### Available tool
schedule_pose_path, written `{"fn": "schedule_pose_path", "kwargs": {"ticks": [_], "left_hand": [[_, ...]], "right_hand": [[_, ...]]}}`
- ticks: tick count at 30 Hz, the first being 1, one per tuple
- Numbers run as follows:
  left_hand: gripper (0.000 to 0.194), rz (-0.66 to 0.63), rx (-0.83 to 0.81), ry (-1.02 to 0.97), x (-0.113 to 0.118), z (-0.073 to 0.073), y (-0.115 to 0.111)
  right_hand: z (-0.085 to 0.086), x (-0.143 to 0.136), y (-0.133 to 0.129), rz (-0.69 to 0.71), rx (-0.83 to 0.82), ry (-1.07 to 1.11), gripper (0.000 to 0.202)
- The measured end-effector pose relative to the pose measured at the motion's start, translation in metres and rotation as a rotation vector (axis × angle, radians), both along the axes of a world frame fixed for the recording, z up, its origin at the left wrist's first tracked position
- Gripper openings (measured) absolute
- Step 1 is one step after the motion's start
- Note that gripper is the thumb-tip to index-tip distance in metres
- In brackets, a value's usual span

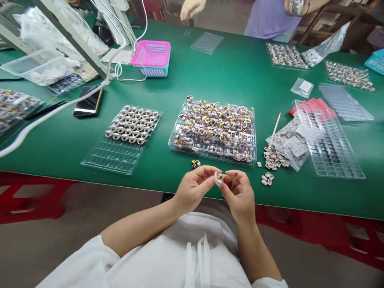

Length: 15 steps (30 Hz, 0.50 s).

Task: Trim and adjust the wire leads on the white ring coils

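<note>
At the table's front edge, a small white oval casing point(219, 178) with dark and yellow bits inside is pinched between both hands. My left hand point(192, 187) grips it from the left with thumb and forefinger. My right hand point(239, 195) is closed at its right side, thumb tip against it; something thin and brownish point(235, 176) shows among those fingers. Just beyond the left fingers lies one loose wired part point(196, 164). Behind it sits a stacked clear tray point(171, 146) filled with white ring-like parts bearing yellow tabs and wires.
To the left, a clear tray point(109, 159) holds rows of white casings point(132, 124). Loose white shells point(274, 158), a wooden stick point(275, 129), plastic bags point(297, 146) and a clear tray point(342, 148) lie right. A pink basket point(154, 56), phone point(88, 102) and another person's hand point(193, 7) are farther off.
</note>
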<state>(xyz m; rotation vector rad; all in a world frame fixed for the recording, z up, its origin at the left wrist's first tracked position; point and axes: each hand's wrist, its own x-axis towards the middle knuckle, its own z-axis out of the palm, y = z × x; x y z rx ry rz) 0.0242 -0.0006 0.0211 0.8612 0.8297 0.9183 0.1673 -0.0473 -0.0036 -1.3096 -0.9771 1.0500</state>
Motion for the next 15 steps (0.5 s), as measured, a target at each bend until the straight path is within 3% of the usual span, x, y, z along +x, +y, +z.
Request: {"fn": "schedule_pose_path", "kwargs": {"ticks": [10,15], "left_hand": [[0.028,0.042,-0.007,-0.022,-0.0042,-0.0003,-0.0009],[0.029,0.039,-0.005,0.041,-0.0063,-0.0042,0.003]], "right_hand": [[-0.0094,0.0025,-0.0029,-0.149,0.029,-0.199,0.013],[-0.0059,0.0069,-0.0041,-0.034,0.209,-0.183,0.01]]}}
